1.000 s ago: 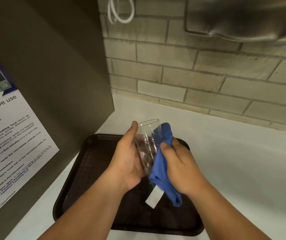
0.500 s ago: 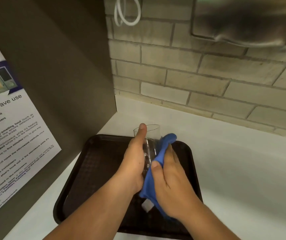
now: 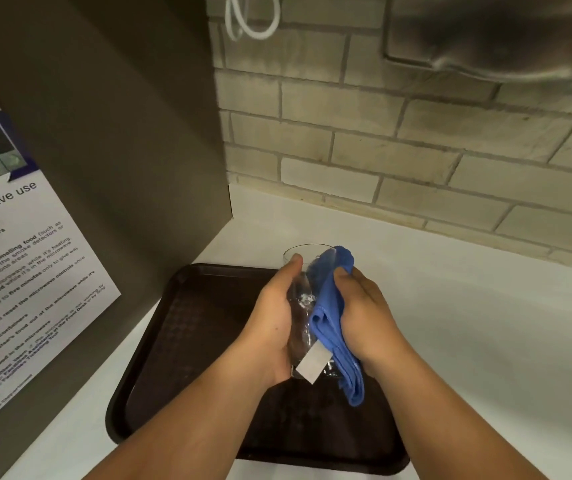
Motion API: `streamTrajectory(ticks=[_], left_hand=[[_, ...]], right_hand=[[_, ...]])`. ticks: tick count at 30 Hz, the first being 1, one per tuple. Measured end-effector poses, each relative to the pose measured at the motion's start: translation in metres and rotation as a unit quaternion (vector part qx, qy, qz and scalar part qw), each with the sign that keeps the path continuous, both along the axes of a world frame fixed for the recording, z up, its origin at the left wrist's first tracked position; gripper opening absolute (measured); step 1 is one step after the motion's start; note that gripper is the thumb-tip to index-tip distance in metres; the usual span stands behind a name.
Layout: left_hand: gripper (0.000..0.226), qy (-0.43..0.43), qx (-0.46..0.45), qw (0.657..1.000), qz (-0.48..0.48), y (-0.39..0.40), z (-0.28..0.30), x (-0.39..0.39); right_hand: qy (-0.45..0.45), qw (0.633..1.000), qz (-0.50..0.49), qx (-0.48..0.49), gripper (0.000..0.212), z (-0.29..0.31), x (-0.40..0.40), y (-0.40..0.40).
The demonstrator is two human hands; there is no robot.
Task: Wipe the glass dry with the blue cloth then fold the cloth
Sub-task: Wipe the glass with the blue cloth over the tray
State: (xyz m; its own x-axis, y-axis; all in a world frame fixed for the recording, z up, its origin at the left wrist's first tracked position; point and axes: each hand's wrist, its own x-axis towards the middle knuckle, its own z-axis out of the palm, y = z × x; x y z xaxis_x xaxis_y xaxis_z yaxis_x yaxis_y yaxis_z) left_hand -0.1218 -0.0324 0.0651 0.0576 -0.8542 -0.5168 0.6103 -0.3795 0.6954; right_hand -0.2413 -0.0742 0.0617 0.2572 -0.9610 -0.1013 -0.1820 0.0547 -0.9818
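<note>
Lower centre, both hands crowd over the dark tray (image 3: 187,341), and its raised rim edges the work spot. A dark cabinet panel (image 3: 122,140) walls off the left. The brick wall (image 3: 399,147) closes the top. The white counter (image 3: 485,323) lies open at right.

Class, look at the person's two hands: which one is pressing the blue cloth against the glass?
The right hand. It grips the blue cloth against the side of the glass, while the left hand holds the glass bare, no cloth in it.
</note>
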Motion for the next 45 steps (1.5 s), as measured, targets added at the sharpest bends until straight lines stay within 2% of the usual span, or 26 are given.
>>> streamTrajectory(ticks=[3,4,6,7,9,11,13,15,17,19,20,21,24,25,27,29,32,33,34,36,37,39,41,45], left_hand=[[0.069,-0.009,0.009,1.000,0.004,-0.007,-0.001,0.005],[0.068,-0.019,0.005,1.000,0.010,-0.009,-0.002,0.007],[0.065,-0.033,-0.003,0.999,0.017,-0.010,-0.005,0.009],[0.064,-0.033,-0.007,0.999,0.015,-0.008,-0.007,0.009],[0.059,-0.030,-0.019,0.999,0.001,-0.004,-0.007,0.004],[0.065,-0.025,-0.038,0.999,-0.008,0.000,-0.001,-0.001],[0.073,-0.027,-0.046,0.999,0.000,0.000,0.005,-0.003],[0.068,-0.032,-0.036,0.999,0.009,-0.002,0.008,0.000],[0.072,-0.047,-0.012,0.998,0.033,-0.002,0.010,0.003],[0.079,-0.062,0.005,0.997,0.044,0.000,0.009,0.002],[0.078,-0.065,0.009,0.997,0.042,0.001,0.009,0.000],[0.074,-0.069,0.011,0.997,0.040,0.003,0.010,-0.004],[0.063,-0.052,0.001,0.998,0.028,0.004,0.013,-0.009],[0.062,-0.033,-0.004,0.999,0.025,0.004,0.014,-0.008],[0.061,0.001,-0.019,1.000,0.008,0.001,0.014,-0.002],[0.063,-0.003,-0.024,1.000,0.018,0.001,0.012,0.004],[0.066,-0.044,-0.002,0.998,0.035,0.005,0.016,-0.001],[0.066,-0.049,0.003,0.998,0.029,0.007,0.016,-0.006],[0.064,-0.057,0.004,0.998,0.022,0.006,0.014,-0.010],[0.061,-0.053,0.001,0.998,0.020,0.004,0.014,-0.017],[0.062,-0.038,0.002,0.999,0.020,0.004,0.016,-0.018],[0.068,0.003,0.008,1.000,0.011,0.005,0.017,-0.013],[0.074,0.037,-0.003,0.999,-0.020,0.006,0.012,-0.003],[0.071,0.019,-0.031,0.998,-0.059,0.005,0.004,0.007]], right_hand=[[0.048,0.996,0.058,-0.043,0.025,-0.008,-0.007,0.019],[0.083,0.991,0.089,-0.063,0.029,-0.010,-0.007,0.031],[0.163,0.971,0.107,-0.136,0.057,-0.011,-0.003,0.051],[0.190,0.959,0.102,-0.183,0.064,-0.010,0.000,0.052],[0.203,0.944,0.094,-0.245,0.063,-0.002,0.005,0.042],[0.154,0.965,0.066,-0.204,0.047,0.012,0.007,0.022],[0.058,0.993,0.033,-0.094,0.025,0.016,0.002,0.008],[0.025,0.999,0.028,-0.034,0.025,0.009,-0.003,0.014],[0.081,0.993,0.068,-0.058,0.027,-0.004,-0.004,0.039],[0.187,0.964,0.085,-0.166,0.054,-0.011,0.000,0.057],[0.204,0.952,0.084,-0.211,0.063,-0.009,0.004,0.054],[0.213,0.946,0.084,-0.230,0.062,-0.006,0.007,0.044],[0.102,0.989,0.021,-0.104,0.033,0.015,0.005,0.007],[0.060,0.996,0.011,-0.062,0.030,0.016,0.002,0.002],[0.037,0.998,0.038,-0.025,0.028,0.010,-0.006,0.012],[0.063,0.993,0.088,-0.052,0.027,-0.001,-0.007,0.042],[0.170,0.963,0.097,-0.185,0.063,-0.006,0.001,0.050],[0.193,0.954,0.093,-0.211,0.064,-0.003,0.003,0.039],[0.174,0.962,0.075,-0.195,0.057,0.004,0.004,0.028],[0.083,0.991,0.027,-0.097,0.029,0.014,0.000,0.003],[0.035,0.998,0.002,-0.051,0.028,0.014,-0.003,-0.003],[0.007,1.000,-0.007,-0.008,0.035,0.007,-0.008,-0.003],[0.005,1.000,-0.008,0.002,0.041,-0.003,-0.011,0.003],[-0.013,1.000,-0.017,-0.006,0.038,0.001,-0.011,-0.001]])
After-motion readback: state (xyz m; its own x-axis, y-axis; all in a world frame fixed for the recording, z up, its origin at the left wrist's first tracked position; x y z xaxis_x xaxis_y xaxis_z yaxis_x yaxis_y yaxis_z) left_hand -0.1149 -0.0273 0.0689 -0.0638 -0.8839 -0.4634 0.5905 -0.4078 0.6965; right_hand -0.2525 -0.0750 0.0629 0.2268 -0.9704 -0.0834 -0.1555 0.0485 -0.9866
